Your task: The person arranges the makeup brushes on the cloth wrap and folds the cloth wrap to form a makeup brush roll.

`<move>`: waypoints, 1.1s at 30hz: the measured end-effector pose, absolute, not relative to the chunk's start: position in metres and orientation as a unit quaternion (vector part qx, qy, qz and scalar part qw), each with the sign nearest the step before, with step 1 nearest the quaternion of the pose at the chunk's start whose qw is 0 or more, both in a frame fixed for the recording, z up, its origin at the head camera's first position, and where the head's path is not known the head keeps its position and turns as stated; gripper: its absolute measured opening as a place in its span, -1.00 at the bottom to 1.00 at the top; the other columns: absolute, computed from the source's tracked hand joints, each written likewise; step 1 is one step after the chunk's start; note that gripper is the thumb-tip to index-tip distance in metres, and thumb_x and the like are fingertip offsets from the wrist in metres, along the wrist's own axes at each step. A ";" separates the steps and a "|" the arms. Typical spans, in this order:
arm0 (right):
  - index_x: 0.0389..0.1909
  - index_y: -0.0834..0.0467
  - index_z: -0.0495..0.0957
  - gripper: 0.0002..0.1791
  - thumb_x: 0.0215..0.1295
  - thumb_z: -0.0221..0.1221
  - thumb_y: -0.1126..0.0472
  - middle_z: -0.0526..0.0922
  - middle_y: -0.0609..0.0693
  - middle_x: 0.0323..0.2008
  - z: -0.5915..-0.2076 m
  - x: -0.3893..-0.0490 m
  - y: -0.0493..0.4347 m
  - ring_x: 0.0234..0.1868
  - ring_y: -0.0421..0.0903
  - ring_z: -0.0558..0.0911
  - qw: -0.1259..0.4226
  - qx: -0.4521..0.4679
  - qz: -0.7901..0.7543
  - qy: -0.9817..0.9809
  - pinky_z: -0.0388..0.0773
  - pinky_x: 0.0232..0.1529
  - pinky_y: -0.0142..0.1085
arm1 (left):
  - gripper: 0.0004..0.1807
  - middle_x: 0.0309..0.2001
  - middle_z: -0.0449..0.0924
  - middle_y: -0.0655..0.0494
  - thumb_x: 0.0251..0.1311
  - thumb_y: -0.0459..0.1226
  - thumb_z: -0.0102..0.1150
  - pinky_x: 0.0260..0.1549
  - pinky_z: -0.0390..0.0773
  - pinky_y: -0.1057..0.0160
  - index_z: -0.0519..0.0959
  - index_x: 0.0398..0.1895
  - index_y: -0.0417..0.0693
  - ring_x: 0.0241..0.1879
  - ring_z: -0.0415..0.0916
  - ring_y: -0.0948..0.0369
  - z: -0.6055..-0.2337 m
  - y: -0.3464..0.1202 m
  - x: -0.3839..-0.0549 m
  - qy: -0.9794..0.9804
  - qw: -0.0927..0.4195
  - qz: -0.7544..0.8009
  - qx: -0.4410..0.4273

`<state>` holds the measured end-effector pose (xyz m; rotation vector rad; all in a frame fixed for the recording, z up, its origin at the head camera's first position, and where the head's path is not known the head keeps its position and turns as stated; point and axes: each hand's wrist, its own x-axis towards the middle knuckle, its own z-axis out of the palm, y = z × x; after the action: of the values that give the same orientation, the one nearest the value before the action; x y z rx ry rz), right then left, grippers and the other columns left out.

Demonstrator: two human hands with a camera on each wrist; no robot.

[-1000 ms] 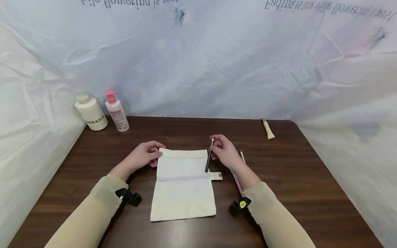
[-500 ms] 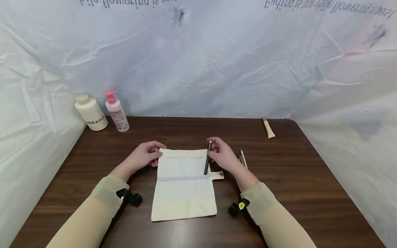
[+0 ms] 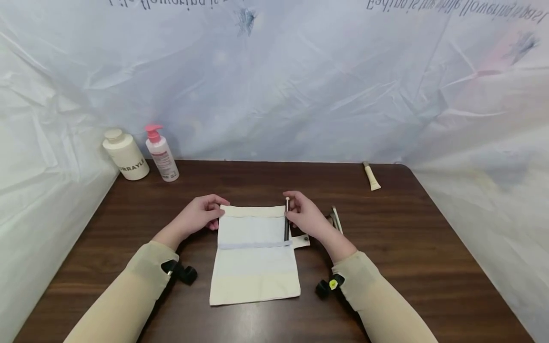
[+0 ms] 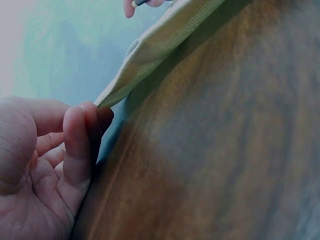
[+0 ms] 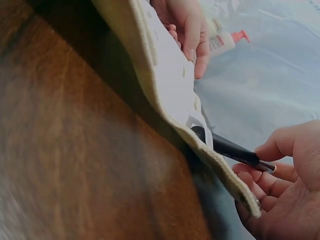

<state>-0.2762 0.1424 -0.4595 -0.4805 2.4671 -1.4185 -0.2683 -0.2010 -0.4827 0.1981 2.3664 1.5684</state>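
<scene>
A cream cloth brush roll lies opened out on the table, with a thin pale band across its middle and a snap tab at its right side. My left hand pinches the roll's top left corner between thumb and fingers. At the top right corner, my right hand pinches a slim black makeup brush near its metal collar and small light tip. In the right wrist view, the black handle passes behind a white loop at the cloth's edge.
Slim sticks, one of them pale, lie partly hidden behind my right wrist. A small cream tube lies at the back right. At the back left stand a white bottle and a pink pump bottle.
My right hand has moved left and slightly down with the makeup brush, which is now more upright and reaches the band. The left hand keeps its place on the corner.
</scene>
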 end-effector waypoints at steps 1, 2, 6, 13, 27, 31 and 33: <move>0.50 0.18 0.28 -0.39 0.47 0.14 0.33 0.44 0.07 -0.22 -0.460 -0.276 0.142 -0.37 -0.03 0.47 0.132 -0.165 -0.484 0.849 0.61 -0.33 -0.19 | -0.68 -0.41 0.60 -0.08 0.45 -0.32 0.20 -0.42 0.70 0.20 0.56 0.20 -0.16 -0.48 0.60 0.08 -0.483 -0.201 -0.268 0.822 0.149 0.545 0.068; 0.50 0.18 0.28 -0.39 0.47 0.15 0.33 0.44 0.06 -0.22 -0.459 -0.275 0.142 -0.38 -0.04 0.46 0.136 -0.164 -0.483 0.850 0.60 -0.35 -0.20 | -0.68 -0.42 0.60 -0.07 0.45 -0.31 0.20 -0.42 0.71 0.20 0.56 0.21 -0.17 -0.48 0.60 0.08 -0.482 -0.201 -0.268 0.823 0.148 0.544 0.070; 0.48 0.15 0.33 -0.40 0.45 0.18 0.32 0.43 0.06 -0.22 -0.458 -0.273 0.141 -0.46 -0.06 0.36 0.147 -0.166 -0.476 0.851 0.46 -0.45 -0.25 | -0.68 -0.42 0.60 -0.07 0.44 -0.32 0.21 -0.42 0.70 0.20 0.57 0.20 -0.16 -0.48 0.60 0.07 -0.482 -0.201 -0.269 0.823 0.141 0.547 0.069; 0.39 0.15 0.42 -0.46 0.42 0.24 0.30 0.54 0.04 -0.25 -0.459 -0.271 0.140 -0.42 -0.07 0.42 0.166 -0.176 -0.460 0.854 0.42 -0.38 -0.24 | -0.67 -0.42 0.60 -0.08 0.44 -0.30 0.21 -0.41 0.70 0.21 0.56 0.21 -0.18 -0.47 0.60 0.08 -0.485 -0.202 -0.269 0.823 0.147 0.545 0.064; 0.20 0.10 0.57 -0.67 0.47 0.22 0.21 0.64 0.01 -0.29 -0.461 -0.267 0.142 -0.44 -0.07 0.51 0.183 -0.171 -0.448 0.858 0.48 -0.37 -0.22 | -0.67 -0.43 0.60 -0.07 0.43 -0.30 0.23 -0.41 0.71 0.20 0.55 0.20 -0.18 -0.48 0.60 0.07 -0.487 -0.202 -0.268 0.823 0.150 0.543 0.068; 0.14 0.10 0.62 -0.72 0.49 0.20 0.19 0.73 -0.04 -0.27 -0.462 -0.267 0.142 -0.38 -0.06 0.60 0.183 -0.167 -0.447 0.860 0.53 -0.32 -0.22 | -0.65 -0.43 0.61 -0.08 0.43 -0.29 0.23 -0.41 0.71 0.21 0.55 0.21 -0.18 -0.47 0.60 0.08 -0.487 -0.201 -0.268 0.826 0.144 0.540 0.072; 0.12 0.10 0.64 -0.74 0.50 0.19 0.18 0.76 -0.05 -0.26 -0.463 -0.267 0.143 -0.34 -0.06 0.63 0.188 -0.165 -0.445 0.860 0.55 -0.29 -0.23 | -0.65 -0.42 0.61 -0.08 0.43 -0.28 0.24 -0.40 0.71 0.21 0.55 0.21 -0.18 -0.47 0.60 0.08 -0.487 -0.201 -0.268 0.827 0.145 0.539 0.071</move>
<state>-0.2670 0.1428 -0.4628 -0.4639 2.4189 -1.2532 -0.2680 -0.2008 -0.4865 0.2058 2.3816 1.5525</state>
